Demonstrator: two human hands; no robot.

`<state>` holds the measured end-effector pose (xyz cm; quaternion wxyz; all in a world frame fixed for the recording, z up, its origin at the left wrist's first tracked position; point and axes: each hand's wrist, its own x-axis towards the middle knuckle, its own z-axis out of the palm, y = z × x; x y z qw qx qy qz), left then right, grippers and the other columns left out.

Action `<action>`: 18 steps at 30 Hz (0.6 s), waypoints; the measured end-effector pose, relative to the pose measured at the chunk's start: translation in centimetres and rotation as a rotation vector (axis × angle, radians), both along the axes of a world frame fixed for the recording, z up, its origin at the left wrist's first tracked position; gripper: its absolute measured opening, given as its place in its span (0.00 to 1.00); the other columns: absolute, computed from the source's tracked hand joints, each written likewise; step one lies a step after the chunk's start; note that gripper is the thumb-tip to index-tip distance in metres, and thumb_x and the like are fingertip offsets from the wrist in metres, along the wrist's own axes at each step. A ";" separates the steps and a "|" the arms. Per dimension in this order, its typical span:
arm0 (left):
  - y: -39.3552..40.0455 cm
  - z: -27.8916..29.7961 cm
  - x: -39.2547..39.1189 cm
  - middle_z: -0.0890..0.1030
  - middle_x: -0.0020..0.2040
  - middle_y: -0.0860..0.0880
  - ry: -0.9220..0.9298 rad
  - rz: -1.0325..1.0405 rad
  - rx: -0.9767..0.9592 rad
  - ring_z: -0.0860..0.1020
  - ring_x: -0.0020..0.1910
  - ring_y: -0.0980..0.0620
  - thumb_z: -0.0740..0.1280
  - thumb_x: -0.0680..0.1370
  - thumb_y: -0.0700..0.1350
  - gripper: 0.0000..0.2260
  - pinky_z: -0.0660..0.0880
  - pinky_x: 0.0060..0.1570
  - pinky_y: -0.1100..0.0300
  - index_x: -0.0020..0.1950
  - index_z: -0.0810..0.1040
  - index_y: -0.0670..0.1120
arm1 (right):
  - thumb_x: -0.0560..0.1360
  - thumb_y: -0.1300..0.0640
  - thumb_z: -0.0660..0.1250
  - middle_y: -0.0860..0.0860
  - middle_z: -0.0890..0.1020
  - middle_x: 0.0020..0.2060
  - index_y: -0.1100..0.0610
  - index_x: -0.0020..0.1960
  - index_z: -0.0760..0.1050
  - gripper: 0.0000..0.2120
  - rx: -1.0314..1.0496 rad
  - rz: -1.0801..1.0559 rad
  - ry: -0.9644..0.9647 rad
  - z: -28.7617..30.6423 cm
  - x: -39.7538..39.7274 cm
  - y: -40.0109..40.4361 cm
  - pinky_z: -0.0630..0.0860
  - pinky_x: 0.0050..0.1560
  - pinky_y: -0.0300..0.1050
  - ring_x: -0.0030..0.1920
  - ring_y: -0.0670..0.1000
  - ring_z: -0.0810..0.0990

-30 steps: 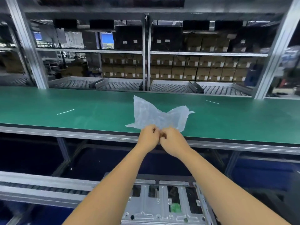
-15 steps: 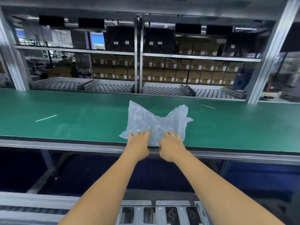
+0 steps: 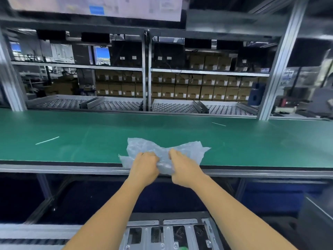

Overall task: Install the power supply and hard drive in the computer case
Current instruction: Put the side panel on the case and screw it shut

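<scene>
A crumpled clear plastic bag (image 3: pixel 187 150) lies at the near edge of the green conveyor belt (image 3: pixel 90 141). My left hand (image 3: pixel 145 167) is closed on the bag's left part. My right hand (image 3: pixel 183 170) grips its right part, with the plastic bunched between the two hands. The metal computer case (image 3: pixel 167 235) sits below my arms at the bottom edge of the view, only its rear slots showing. I see no power supply or hard drive.
Two thin white strips, a left strip (image 3: pixel 47 140) and a right strip (image 3: pixel 218 124), lie on the belt. Roller trays (image 3: pixel 173 106) and shelves of cardboard boxes (image 3: pixel 198 91) stand behind the belt. A metal frame post (image 3: pixel 277 69) rises at the right.
My hands went from flat on the bag to gripping it and have bunched it toward the belt's near edge. The view tilted up slightly.
</scene>
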<state>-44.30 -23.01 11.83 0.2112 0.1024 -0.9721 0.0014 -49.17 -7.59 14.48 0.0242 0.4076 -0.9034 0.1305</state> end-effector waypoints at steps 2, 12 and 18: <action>1.0 0.4 1.7 0.78 0.40 0.45 -0.039 0.025 0.042 0.68 0.36 0.47 0.59 0.71 0.36 0.09 0.57 0.35 0.56 0.33 0.64 0.46 | 0.70 0.61 0.67 0.52 0.71 0.55 0.56 0.62 0.65 0.23 0.125 0.008 0.065 0.2 0.8 1.8 0.69 0.47 0.49 0.51 0.55 0.72; 7.8 0.9 11.6 0.80 0.53 0.43 -0.171 0.000 0.094 0.77 0.50 0.41 0.58 0.73 0.33 0.11 0.71 0.40 0.54 0.52 0.76 0.41 | 0.81 0.57 0.58 0.57 0.81 0.53 0.59 0.55 0.75 0.10 0.267 0.016 0.100 -1.5 9.6 8.2 0.68 0.45 0.49 0.46 0.58 0.75; 11.8 -3.8 18.8 0.73 0.62 0.49 -0.240 -0.090 0.336 0.75 0.44 0.49 0.62 0.72 0.36 0.21 0.69 0.35 0.54 0.65 0.69 0.48 | 0.80 0.62 0.57 0.59 0.81 0.52 0.62 0.59 0.75 0.12 0.250 0.076 0.042 -4.6 17.1 10.8 0.67 0.39 0.48 0.45 0.59 0.78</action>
